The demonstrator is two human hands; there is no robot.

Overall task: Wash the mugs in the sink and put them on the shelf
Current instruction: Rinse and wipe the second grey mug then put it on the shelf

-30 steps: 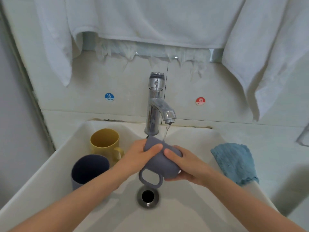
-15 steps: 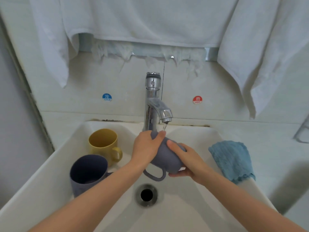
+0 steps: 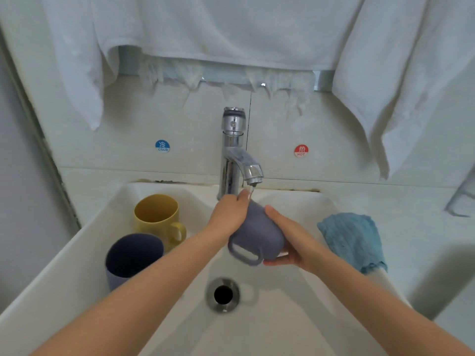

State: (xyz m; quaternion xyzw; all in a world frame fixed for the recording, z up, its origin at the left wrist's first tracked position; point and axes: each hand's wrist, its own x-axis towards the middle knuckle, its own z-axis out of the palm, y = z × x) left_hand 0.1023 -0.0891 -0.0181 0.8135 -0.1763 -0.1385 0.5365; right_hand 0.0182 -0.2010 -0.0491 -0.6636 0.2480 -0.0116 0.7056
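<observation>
A grey-purple mug (image 3: pixel 258 235) is held tilted under the chrome tap (image 3: pixel 235 155), its handle pointing down toward me. My right hand (image 3: pixel 290 240) grips its lower right side. My left hand (image 3: pixel 230 214) lies over the mug's upper end, fingers curled round it right under the thin stream of water. A yellow mug (image 3: pixel 156 218) stands upright at the back left of the white sink (image 3: pixel 77 258). A dark blue mug (image 3: pixel 132 258) stands upright in front of it. No shelf is in view.
A blue cloth (image 3: pixel 354 240) lies on the sink's right rim. The drain (image 3: pixel 223 294) is below the held mug. White towels (image 3: pixel 231 29) hang above the tap. Cold and hot stickers are on the wall tiles.
Both hands lifted the grey-purple mug closer to the spout. My left hand slid up over the mug's upper end. The mug turned so its handle sits more to the right.
</observation>
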